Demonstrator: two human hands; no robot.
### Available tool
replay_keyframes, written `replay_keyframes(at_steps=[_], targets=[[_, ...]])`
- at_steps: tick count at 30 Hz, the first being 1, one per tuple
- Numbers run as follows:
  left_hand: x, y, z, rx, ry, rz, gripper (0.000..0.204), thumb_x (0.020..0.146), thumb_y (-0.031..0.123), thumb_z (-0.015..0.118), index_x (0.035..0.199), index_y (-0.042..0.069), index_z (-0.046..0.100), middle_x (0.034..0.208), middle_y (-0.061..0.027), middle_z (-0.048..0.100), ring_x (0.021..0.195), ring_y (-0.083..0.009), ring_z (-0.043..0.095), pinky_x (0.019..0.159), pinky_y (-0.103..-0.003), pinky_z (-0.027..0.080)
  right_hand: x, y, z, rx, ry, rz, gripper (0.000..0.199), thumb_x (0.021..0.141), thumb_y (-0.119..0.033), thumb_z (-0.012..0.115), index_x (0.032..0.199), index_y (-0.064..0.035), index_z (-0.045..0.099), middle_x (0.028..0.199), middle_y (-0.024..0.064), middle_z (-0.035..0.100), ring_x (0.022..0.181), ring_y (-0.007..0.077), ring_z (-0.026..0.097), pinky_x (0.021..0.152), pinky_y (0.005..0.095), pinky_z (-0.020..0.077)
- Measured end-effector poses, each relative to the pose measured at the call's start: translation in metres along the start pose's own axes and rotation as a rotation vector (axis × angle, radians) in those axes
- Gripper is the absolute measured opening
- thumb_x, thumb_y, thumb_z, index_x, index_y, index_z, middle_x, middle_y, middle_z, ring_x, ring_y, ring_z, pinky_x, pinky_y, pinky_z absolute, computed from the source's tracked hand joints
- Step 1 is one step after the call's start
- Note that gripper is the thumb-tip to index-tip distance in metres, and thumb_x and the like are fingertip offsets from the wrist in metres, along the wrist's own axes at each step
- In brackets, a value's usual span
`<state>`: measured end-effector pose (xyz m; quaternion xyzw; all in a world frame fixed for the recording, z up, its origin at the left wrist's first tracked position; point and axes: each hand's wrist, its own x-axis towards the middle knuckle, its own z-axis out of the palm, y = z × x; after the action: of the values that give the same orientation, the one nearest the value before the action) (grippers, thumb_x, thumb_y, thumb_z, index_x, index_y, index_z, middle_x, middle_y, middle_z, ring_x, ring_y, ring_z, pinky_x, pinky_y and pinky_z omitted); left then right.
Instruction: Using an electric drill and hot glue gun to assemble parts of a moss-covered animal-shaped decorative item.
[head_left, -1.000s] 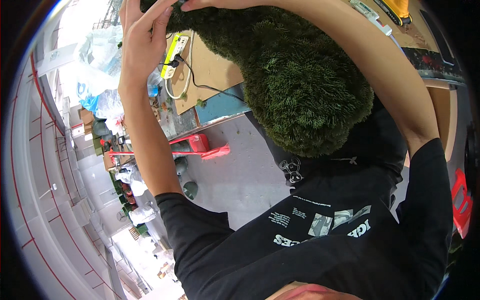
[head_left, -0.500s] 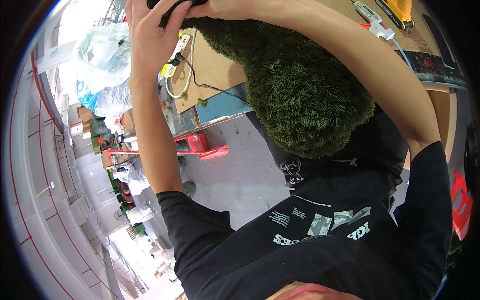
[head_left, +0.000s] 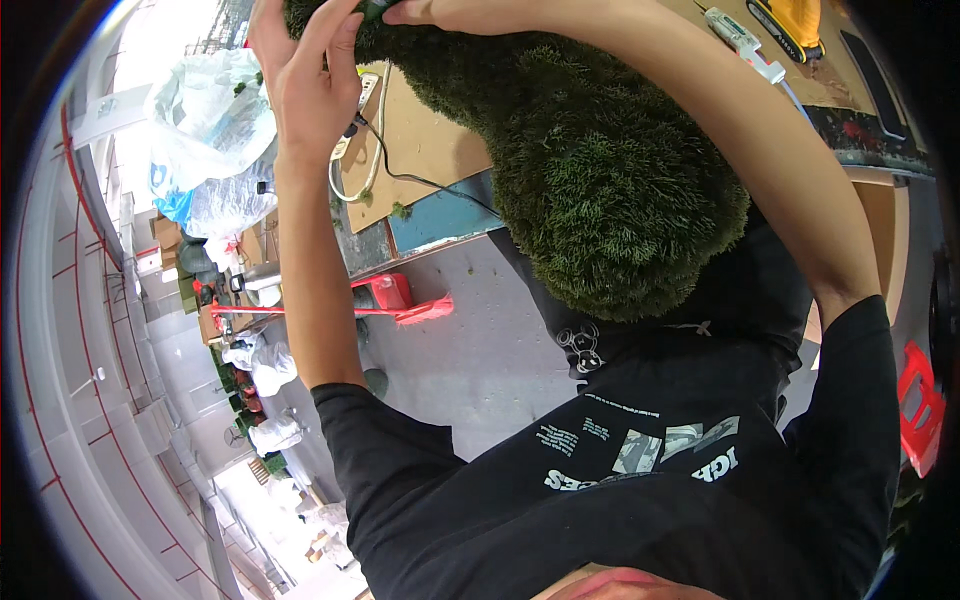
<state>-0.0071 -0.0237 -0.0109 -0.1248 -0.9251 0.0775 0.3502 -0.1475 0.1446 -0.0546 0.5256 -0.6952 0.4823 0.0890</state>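
Note:
A large, rounded artificial topiary point(head_left: 625, 190) of dense dark green foliage leans from the table edge toward my lap, its narrow part running up to the far left. At that far end, my left hand point(head_left: 308, 85) curls its fingers and thumb around the foliage. Beside it, my right hand point(head_left: 450, 14) reaches over from the right with its thumb against the same end. A small bit of smooth green shows between the two hands. The upper picture edge cuts off the tips of the left fingers and most of the right ones.
On the table point(head_left: 440, 140) lie a white power strip point(head_left: 350, 130) with a black cord point(head_left: 425, 180), a glue gun point(head_left: 735, 35), a yellow-and-black tool point(head_left: 790, 28) and a dark flat phone-like object point(head_left: 872, 80). Plastic bags point(head_left: 215, 110) stand left; a red dustpan point(head_left: 395, 290) is below.
My left hand has turned and shifted slightly, and the green bit between the hands now shows more. The topiary's large end stays almost in place.

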Motion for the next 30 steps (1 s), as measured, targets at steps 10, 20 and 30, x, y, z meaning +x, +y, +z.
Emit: replay_keyframes(at_steps=[10, 20, 30], targets=[[-0.019, 0.014, 0.013, 0.182, 0.155, 0.006, 0.01, 0.094, 0.0, 0.066, 0.097, 0.007, 0.074, 0.142, -0.0268, 0.053, 0.134, -0.0444, 0.048, 0.114, -0.054, 0.035, -0.005, 0.0, 0.011, -0.104, 0.059, 0.014, 0.081, 0.083, -0.027, 0.082, 0.136, 0.0138, 0.038, 0.131, 0.0382, 0.053, 0.128, 0.0499, 0.053, 0.108, 0.0494, 0.0445], [-0.033, 0.014, 0.042, 0.081, 0.363, -0.085, 0.015, 0.084, 0.017, 0.085, 0.097, 0.015, 0.078, 0.139, -0.0197, 0.048, 0.127, -0.0348, 0.049, 0.101, -0.047, 0.039, -0.004, -0.002, 0.012, -0.07, 0.03, 0.032, 0.084, 0.082, -0.029, 0.082, 0.138, 0.0145, 0.036, 0.131, 0.0388, 0.052, 0.127, 0.05, 0.053, 0.108, 0.0496, 0.0445], [-0.033, 0.005, 0.049, -0.126, 0.393, -0.085, 0.021, 0.084, 0.013, 0.087, 0.103, 0.015, 0.079, 0.139, -0.0169, 0.049, 0.132, -0.0341, 0.049, 0.106, -0.05, 0.042, -0.024, 0.008, -0.026, -0.001, 0.003, -0.016, 0.086, 0.085, -0.034, 0.08, 0.141, 0.015, 0.036, 0.131, 0.0385, 0.055, 0.127, 0.0503, 0.055, 0.108, 0.049, 0.0454]])
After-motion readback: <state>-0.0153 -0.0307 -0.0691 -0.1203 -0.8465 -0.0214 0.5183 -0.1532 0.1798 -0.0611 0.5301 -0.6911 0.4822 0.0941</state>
